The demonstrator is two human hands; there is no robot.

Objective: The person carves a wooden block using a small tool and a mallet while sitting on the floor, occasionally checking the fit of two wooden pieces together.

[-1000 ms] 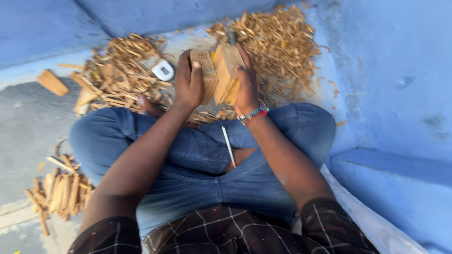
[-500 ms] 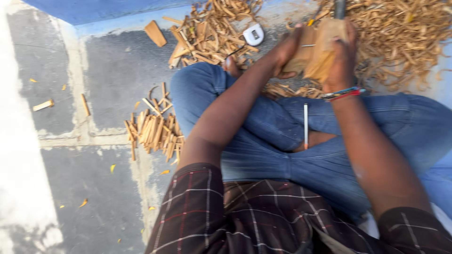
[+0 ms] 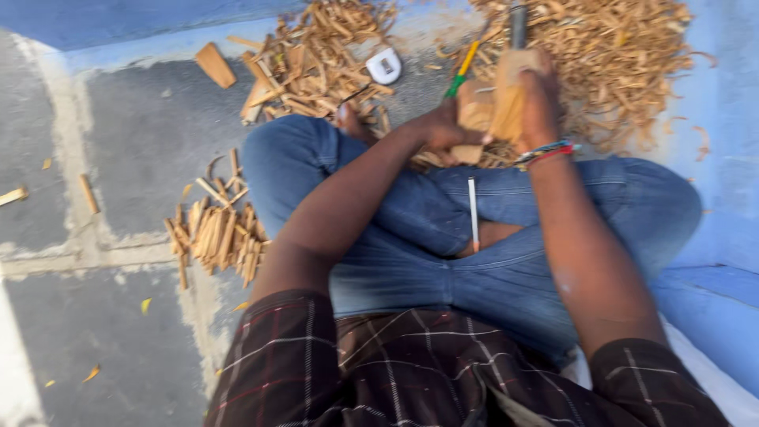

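Nearest the camera is a dark plaid shirt (image 3: pixel 411 372), sleeves ending above the elbows. Beyond it the person sits cross-legged in blue jeans (image 3: pixel 443 237) on a grey floor (image 3: pixel 118 332). A thin white stick (image 3: pixel 473 213) lies on the lap, pointing away from the body.

Both bare forearms reach forward over the knees. The left hand (image 3: pixel 443 130) is curled, fingers pressed together around the lower end of a pale wood block (image 3: pixel 494 107). The right hand (image 3: pixel 538 99) is closed over the block's upper right side; a beaded bracelet (image 3: pixel 545 152) sits on that wrist. The block stands just past the knees, upright between the two hands, over the shavings.

Left of the left knee lies a small bundle of cut sticks (image 3: pixel 213 237), with a few loose pieces well apart on the floor. Beyond the hands a broad heap of shavings (image 3: pixel 609 55) spreads against the blue wall (image 3: pixel 735 103). A green-and-yellow tool handle (image 3: pixel 461 71) and a dark rod (image 3: pixel 518 20) show just behind the block. A small white object (image 3: pixel 384 65) rests among the chips, and a flat wooden offcut (image 3: pixel 215 65) lies further left.
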